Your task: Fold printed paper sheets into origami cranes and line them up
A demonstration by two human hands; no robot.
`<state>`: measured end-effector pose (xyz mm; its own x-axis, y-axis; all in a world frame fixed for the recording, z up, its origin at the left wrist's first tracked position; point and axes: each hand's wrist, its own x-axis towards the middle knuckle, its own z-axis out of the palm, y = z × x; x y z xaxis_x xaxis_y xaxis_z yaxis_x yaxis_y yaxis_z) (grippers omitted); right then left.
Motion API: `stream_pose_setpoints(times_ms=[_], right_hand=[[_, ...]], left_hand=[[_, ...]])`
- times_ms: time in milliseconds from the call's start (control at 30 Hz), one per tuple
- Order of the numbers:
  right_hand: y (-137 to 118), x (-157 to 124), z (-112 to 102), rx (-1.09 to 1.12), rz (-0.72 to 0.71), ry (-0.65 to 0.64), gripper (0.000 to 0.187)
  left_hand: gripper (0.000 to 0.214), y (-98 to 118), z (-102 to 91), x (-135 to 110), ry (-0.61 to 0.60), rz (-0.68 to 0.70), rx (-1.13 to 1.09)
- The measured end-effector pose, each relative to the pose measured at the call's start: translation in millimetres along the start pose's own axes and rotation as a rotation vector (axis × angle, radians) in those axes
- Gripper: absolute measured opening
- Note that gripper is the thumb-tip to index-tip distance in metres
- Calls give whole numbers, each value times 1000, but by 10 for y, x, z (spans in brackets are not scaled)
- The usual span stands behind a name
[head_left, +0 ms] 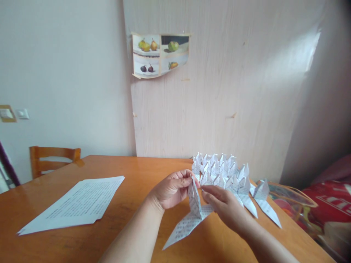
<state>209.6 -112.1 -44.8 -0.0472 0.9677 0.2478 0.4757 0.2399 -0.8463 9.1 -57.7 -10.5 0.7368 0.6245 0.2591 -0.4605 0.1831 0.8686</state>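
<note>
A folded paper figure (195, 202) of printed white paper is held up over the table, its tall pointed part upright and a long flap slanting toward me at the lower left. My left hand (175, 188) pinches the top of that upright part between thumb and fingers. Close by on the right, my right hand (222, 202) has its fingers bent together near the figure's right side; whether anything is between them is hidden. Several similar folded paper figures (243, 186) stand in rows just beyond my right hand.
A stack of printed sheets (79, 202) lies on the wooden table (131, 219) at the left. A wooden chair (55, 155) stands behind the table's far left corner. Bags and a red item (329, 199) sit beyond the right edge. Fruit pictures (161, 54) hang on the wall panel.
</note>
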Motion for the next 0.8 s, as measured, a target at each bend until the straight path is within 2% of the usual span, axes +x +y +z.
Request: stream_pose_setpoints(times_ms=[100,167,267,333,433,567,633,800], right_hand=[[-5,-34,12,11,22,-192,33],[-24,-62,9,65,104,-309,36],[-38,-88,-21,243,251,-385,31],[-33,-93,-52,403,309,-355,26],[-26,-85,-92,612,346,-270,31],[-30,-46,-122,816,316,-168,31],[-33,-16,-138,893,295,-85,31],[-25,52,-173,988,295,131,34]], left_hand=[[14,10,-12,-22,-12,18,-24],[14,12,-29,-31,-23,32,-22],[13,20,-53,-41,-38,54,-10],[13,27,-62,-44,-43,69,2],[13,37,-70,-40,-41,81,51],[30,43,-103,-3,-6,78,143],[35,35,-140,25,72,89,192],[29,-29,-224,86,442,89,337]])
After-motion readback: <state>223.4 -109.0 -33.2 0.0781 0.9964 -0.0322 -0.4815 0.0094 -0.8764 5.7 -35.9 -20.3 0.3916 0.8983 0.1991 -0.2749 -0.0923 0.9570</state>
